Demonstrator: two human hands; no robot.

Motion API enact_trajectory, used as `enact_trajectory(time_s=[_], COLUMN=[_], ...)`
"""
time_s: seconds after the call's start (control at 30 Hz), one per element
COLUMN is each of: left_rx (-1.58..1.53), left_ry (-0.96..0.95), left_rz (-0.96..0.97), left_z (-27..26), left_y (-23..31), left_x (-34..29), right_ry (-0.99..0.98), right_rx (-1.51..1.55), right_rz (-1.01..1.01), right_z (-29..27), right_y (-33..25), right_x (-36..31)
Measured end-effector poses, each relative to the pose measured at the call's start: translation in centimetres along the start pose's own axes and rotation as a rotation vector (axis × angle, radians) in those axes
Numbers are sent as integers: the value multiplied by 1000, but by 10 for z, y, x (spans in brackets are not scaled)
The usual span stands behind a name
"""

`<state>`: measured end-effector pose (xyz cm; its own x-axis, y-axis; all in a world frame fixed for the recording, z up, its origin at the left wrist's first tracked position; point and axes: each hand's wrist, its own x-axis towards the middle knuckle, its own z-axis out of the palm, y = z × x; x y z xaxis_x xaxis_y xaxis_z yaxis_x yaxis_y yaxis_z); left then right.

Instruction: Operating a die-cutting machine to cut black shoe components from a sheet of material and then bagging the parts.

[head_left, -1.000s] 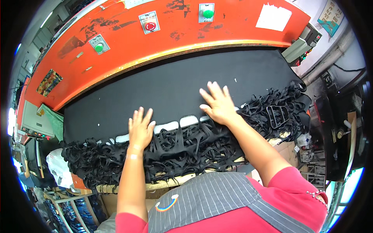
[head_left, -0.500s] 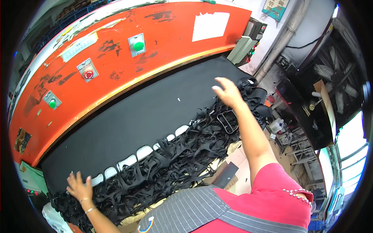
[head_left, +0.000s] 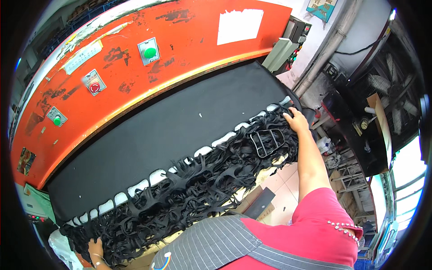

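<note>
Strips (head_left: 204, 182) heaped along near edge of black sheet (head_left: 148, 130); right hand (head_left: 298, 121) now lowered onto their right end, left hand (head_left: 95, 248) down at the left, both ends reached; either grip's closure unclear.

Bright windows (head_left: 410, 186), a pale wall (head_left: 373, 33) and tiled floor (head_left: 284, 189) lie rightward.

a red short-sleeved top (head_left: 310, 240), beaded trim (head_left: 344, 226), grey pinstriped apron (head_left: 209, 243), rainbow patch (head_left: 168, 261), perhaps a left-wrist bracelet (head_left: 98, 263).

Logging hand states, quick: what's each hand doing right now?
Left hand: at the black strips, grip can't be told.
Right hand: at their right end, grip can't be told.
</note>
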<state>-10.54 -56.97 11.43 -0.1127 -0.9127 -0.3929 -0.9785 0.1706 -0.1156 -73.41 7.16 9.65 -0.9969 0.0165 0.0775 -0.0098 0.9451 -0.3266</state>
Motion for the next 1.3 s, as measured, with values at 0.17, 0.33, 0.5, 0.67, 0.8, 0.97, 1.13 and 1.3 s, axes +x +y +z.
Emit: enact_trajectory(time_s=[0.17,0.33,0.5,0.67,0.8,0.97,1.13,1.3], left_rx=[-186,29,-53,-276,-410,-378,-186,30], left_ry=[305,425,-42,133,422,605,584,665], left_rz=[139,127,15,185,244,459,729,555], left_z=[14,12,-5,4,-23,-52,-63,-38], left_y=[-48,7,37,-46,-63,-60,-2,-70], left_x=[-41,-84,-75,-64,-49,17,116,173], right_ry=[414,119,2,-125,-96,-148,-105,-559], right_rx=[-104,248,-327,119,445,742,654,291], right_rz=[-320,-502,-433,-380,-353,-246,-672,-1309], right_z=[-12,-27,37,45,40,-44,-50,13], right_y=[-26,-99,-85,-83,-36,-129,-317,-475], right_x=[-37,-134,-160,-147,-105,-160,-293,-372])
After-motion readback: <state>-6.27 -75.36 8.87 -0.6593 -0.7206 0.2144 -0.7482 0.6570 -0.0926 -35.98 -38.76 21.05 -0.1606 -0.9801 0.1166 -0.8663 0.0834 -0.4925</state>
